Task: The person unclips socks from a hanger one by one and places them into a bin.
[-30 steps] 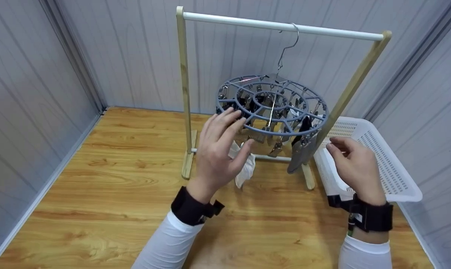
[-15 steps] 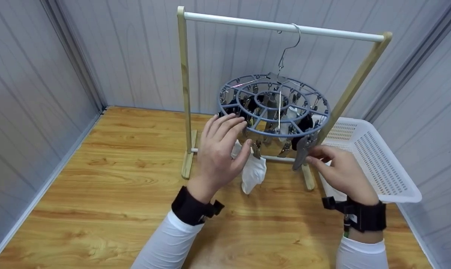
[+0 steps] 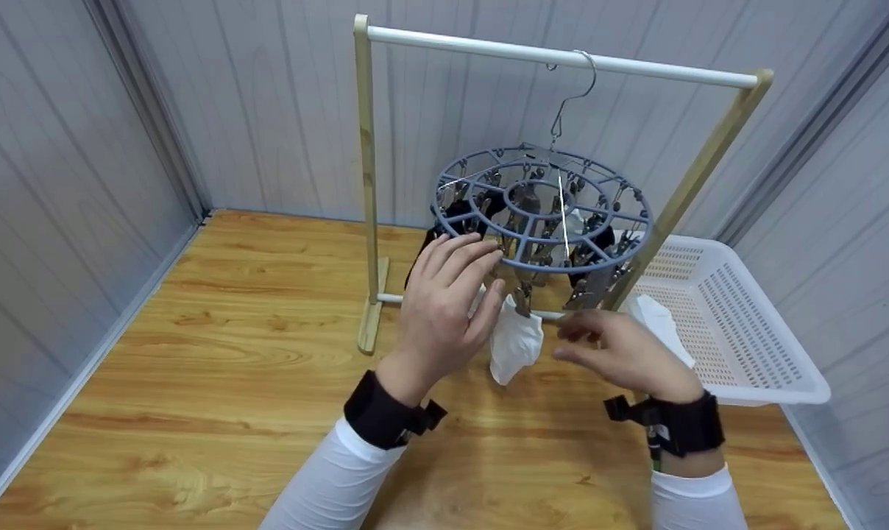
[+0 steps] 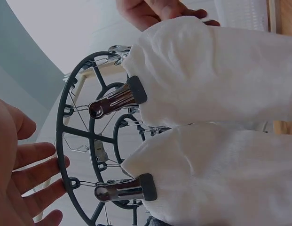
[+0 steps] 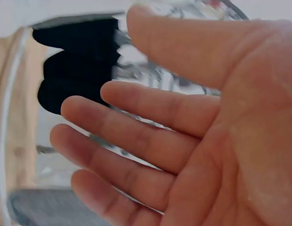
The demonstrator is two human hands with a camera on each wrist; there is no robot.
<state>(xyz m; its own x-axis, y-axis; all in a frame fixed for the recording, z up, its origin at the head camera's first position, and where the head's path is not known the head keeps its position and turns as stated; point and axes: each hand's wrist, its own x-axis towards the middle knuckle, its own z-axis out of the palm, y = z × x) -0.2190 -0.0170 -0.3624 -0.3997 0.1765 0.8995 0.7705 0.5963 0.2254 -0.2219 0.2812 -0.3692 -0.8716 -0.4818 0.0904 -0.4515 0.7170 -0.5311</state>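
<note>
A round blue-grey clip hanger [image 3: 522, 263] hangs by its hook. My left hand [image 3: 444, 309] has its fingers extended at the near left rim; in the left wrist view the fingertips meet the ring [image 4: 61, 141]. Two white socks [image 4: 183, 70] hang there from metal clips [image 4: 115, 101]. In the head view, one white sock [image 3: 516, 346] shows between the hands. My right hand [image 3: 621, 353] is just right of it, fingers loosely extended and holding nothing. Black socks [image 5: 75, 61] and a grey sock [image 5: 51, 207] appear past its fingers in the right wrist view.
A wooden stand with a white top bar [image 3: 489, 48] bears the hanger. At the right, a white plastic basket [image 3: 761, 316] holds a white cloth piece [image 3: 661, 327]. Grey panel walls [image 3: 268, 110] enclose the wooden tabletop [image 3: 231, 383].
The hanger has turned, its near side moving right with the white sock. My right hand has moved left from the basket, past the grey sock. The left hand has shifted slightly right.
</note>
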